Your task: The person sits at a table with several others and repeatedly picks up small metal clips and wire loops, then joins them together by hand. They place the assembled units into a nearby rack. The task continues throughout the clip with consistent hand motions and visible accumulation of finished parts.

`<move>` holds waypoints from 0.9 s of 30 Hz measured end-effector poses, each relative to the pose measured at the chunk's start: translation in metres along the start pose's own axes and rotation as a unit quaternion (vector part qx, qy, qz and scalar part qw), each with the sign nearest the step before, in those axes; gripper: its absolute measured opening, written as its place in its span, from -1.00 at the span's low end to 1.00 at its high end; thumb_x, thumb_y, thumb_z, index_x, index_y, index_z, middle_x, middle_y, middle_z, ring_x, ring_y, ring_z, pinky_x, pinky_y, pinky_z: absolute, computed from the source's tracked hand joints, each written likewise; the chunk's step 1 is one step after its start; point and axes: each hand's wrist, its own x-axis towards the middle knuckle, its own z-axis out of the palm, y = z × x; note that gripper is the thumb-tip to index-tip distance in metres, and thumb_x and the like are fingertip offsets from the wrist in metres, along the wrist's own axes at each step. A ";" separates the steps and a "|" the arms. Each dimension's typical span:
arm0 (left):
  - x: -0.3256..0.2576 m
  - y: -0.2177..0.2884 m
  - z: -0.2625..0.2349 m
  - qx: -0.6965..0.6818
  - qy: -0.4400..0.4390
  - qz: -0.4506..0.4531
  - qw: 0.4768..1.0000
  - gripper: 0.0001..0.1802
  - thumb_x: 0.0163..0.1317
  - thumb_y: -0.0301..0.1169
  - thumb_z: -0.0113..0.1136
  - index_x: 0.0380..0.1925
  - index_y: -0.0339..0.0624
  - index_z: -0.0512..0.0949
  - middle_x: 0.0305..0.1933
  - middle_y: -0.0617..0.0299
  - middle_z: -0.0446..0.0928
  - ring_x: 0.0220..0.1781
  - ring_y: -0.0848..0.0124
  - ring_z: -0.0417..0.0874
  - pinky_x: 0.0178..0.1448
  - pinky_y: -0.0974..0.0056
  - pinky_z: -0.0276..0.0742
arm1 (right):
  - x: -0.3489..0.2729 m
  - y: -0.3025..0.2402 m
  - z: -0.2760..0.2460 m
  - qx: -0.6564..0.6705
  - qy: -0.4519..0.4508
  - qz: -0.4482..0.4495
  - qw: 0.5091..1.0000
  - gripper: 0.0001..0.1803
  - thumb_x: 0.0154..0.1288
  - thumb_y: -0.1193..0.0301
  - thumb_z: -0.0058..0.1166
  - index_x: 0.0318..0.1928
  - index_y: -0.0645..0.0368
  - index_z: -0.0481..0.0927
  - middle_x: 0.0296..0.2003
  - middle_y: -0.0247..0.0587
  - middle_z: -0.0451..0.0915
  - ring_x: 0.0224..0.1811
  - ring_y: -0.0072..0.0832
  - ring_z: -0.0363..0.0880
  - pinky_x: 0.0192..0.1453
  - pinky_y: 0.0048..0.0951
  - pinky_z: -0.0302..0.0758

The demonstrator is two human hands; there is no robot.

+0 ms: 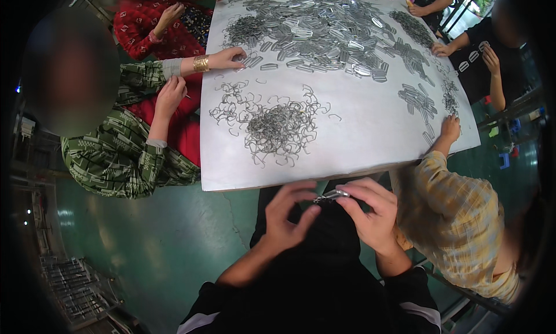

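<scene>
Low in front of me, just off the near edge of the table [341, 174], my right hand [373, 215] pinches a small silver metal piece [333, 195] between thumb and fingers. My left hand [288, 217] is on its other side, slightly blurred. Its thumb and fingers are apart around the left end of the piece, and whether they touch it I cannot tell. A loose pile of thin curved wire hooks [275, 128] lies beyond my hands. Farther back is a big heap of flat, oblong silver metal pieces with slots [330, 30].
A person in a green patterned top [110, 154] works at the left, with a person in red [139, 21] behind. At the right, a person in a checked shirt [463, 212] reaches onto the table beside a small row of slotted pieces [418, 102]. Others stand at the far right.
</scene>
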 end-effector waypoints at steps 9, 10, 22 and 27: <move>0.130 -0.149 -0.043 0.319 -0.044 -0.010 0.947 -0.80 0.19 -0.52 0.28 -0.16 -0.24 0.66 -0.09 0.03 0.65 0.04 0.05 0.64 0.16 0.12 0.53 | -0.004 0.012 0.002 -0.052 0.005 0.009 0.999 -0.78 0.19 0.60 0.32 -0.12 0.28 0.71 -0.39 -0.13 0.67 -0.42 -0.35 0.63 -0.34 -0.44 0.53; 0.143 -0.154 -0.043 0.339 -0.080 -0.003 0.937 -0.78 0.18 -0.50 0.30 -0.14 -0.23 0.66 -0.07 0.03 0.65 0.07 0.05 0.63 0.17 0.11 0.53 | -0.005 0.012 0.002 -0.046 0.010 0.036 0.998 -0.78 0.21 0.61 0.30 -0.10 0.29 0.71 -0.39 -0.13 0.67 -0.43 -0.37 0.62 -0.33 -0.46 0.52; 0.182 -0.165 -0.039 0.291 -0.212 -0.111 0.926 -0.76 0.15 -0.47 0.35 -0.14 -0.20 0.69 -0.34 0.15 0.65 -0.28 0.30 0.65 -0.11 0.22 0.59 | -0.023 0.031 0.007 0.019 0.039 0.147 0.988 -0.75 0.30 0.63 0.21 -0.01 0.31 0.70 -0.38 -0.14 0.65 -0.41 -0.49 0.58 -0.28 -0.55 0.48; 0.192 -0.166 -0.048 0.209 -0.098 -0.133 0.964 -0.81 0.20 -0.51 0.27 -0.17 -0.24 0.70 -0.31 0.11 0.72 -0.32 0.36 0.70 -0.16 0.28 0.61 | -0.025 0.034 0.007 0.024 0.025 0.156 0.987 -0.75 0.29 0.63 0.20 -0.01 0.32 0.70 -0.38 -0.13 0.65 -0.40 -0.49 0.59 -0.27 -0.54 0.48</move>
